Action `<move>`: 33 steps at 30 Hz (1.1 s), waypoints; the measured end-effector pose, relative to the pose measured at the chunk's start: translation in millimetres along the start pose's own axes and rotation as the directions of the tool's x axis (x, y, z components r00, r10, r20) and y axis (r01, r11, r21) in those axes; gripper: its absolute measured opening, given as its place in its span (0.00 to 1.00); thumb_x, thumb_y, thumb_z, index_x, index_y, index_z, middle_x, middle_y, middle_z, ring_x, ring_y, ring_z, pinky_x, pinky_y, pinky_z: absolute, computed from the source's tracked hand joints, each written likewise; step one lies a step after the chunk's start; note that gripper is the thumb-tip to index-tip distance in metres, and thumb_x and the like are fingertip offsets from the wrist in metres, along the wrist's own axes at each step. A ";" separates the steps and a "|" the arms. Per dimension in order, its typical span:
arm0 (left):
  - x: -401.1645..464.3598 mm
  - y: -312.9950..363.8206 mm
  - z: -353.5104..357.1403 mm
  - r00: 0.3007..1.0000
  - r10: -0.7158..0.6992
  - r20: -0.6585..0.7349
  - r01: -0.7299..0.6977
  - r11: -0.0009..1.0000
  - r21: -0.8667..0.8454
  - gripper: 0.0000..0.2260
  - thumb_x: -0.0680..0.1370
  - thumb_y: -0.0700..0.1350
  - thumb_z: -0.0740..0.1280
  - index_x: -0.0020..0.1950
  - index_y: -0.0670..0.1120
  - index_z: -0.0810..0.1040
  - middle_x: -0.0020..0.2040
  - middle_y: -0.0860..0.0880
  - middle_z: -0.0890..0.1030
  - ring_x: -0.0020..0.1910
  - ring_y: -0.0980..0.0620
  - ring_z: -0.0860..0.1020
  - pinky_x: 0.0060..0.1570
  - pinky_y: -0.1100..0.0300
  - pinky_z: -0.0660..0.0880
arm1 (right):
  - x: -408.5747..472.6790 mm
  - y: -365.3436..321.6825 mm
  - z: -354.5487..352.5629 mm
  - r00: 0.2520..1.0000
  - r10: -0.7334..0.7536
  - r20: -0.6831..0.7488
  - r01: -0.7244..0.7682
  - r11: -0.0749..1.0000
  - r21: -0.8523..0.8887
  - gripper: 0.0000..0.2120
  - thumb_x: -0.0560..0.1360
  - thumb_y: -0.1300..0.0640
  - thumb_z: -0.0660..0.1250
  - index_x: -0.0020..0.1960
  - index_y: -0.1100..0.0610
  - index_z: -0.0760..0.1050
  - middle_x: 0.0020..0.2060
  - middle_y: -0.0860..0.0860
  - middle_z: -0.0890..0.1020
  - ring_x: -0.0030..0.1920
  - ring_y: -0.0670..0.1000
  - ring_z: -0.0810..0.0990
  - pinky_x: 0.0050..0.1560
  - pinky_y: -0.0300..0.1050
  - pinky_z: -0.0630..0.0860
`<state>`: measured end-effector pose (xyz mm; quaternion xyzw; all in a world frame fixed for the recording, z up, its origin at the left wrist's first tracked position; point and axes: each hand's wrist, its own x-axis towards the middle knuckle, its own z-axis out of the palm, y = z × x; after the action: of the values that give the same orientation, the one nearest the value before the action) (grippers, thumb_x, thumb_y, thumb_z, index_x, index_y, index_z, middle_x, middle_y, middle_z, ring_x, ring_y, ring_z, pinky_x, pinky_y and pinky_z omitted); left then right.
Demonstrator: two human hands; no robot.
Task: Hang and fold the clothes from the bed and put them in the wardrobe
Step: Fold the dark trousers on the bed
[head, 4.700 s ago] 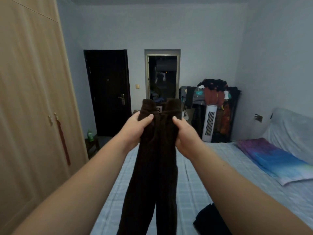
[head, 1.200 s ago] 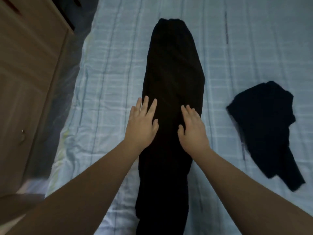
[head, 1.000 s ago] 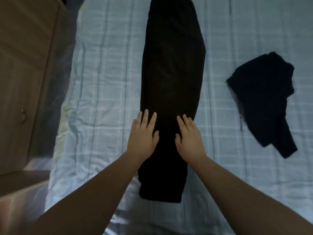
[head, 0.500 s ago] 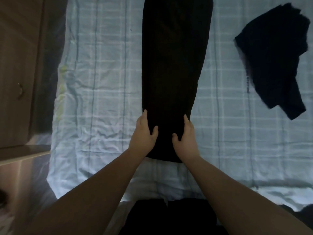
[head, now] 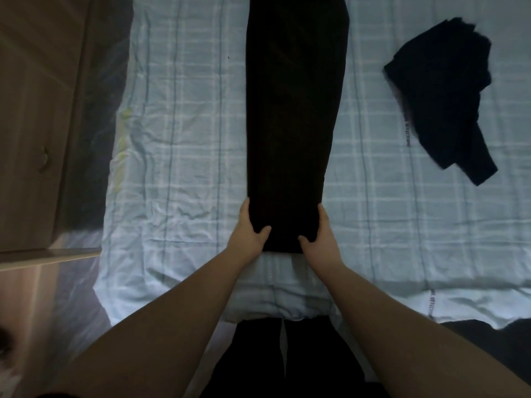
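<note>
I grip near end of dark trousers (head: 290,116), left hand (head: 249,230) and right hand (head: 319,236) pinching corners, thumbs on top (likely for folding). Trousers lie lengthwise on bed (head: 184,179); second dark garment (head: 442,96) waits apart; wardrobe (head: 31,116) at left.

Both forearms outstretched, left hand (head: 249,231) and right hand (head: 321,235) gripping, thumbs inward.

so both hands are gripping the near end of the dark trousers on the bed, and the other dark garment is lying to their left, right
Not quite. The head view shows the left hand and right hand gripping the near end of the dark trousers on the bed, but the other dark garment lies to their right, not left.
</note>
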<state>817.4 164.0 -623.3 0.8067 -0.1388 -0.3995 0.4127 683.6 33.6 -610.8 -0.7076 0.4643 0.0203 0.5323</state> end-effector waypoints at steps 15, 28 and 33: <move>-88.1 65.5 -21.4 0.973 0.157 -0.172 -0.173 0.981 -0.083 0.09 0.79 0.42 0.69 0.57 0.52 0.81 0.54 0.55 0.80 0.55 0.58 0.79 0.55 0.64 0.76 | -72.3 -31.5 -47.6 0.975 -0.212 -0.072 0.211 0.977 -0.030 0.10 0.79 0.55 0.67 0.60 0.47 0.78 0.57 0.47 0.79 0.56 0.48 0.78 0.59 0.49 0.77; -228.7 119.9 -45.7 0.920 0.389 -0.044 -0.378 0.912 0.157 0.28 0.70 0.44 0.78 0.67 0.53 0.72 0.74 0.55 0.63 0.71 0.55 0.67 0.68 0.59 0.69 | -210.4 -87.5 -117.1 0.947 -0.314 -0.073 0.318 0.947 0.042 0.10 0.79 0.55 0.67 0.60 0.52 0.78 0.56 0.48 0.79 0.56 0.49 0.78 0.58 0.51 0.78; -279.2 147.5 -56.8 0.808 0.587 -0.050 -0.550 0.782 0.293 0.28 0.72 0.33 0.71 0.69 0.49 0.71 0.74 0.50 0.67 0.71 0.53 0.69 0.67 0.54 0.72 | -261.3 -103.8 -149.3 0.899 -0.438 0.005 0.437 0.899 0.039 0.21 0.74 0.55 0.73 0.64 0.50 0.72 0.57 0.47 0.76 0.56 0.45 0.77 0.50 0.30 0.72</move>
<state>696.8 258.5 -341.4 0.8004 -0.3989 -0.1770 0.4110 536.1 84.5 -333.4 -0.7837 0.2902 -0.1033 0.5394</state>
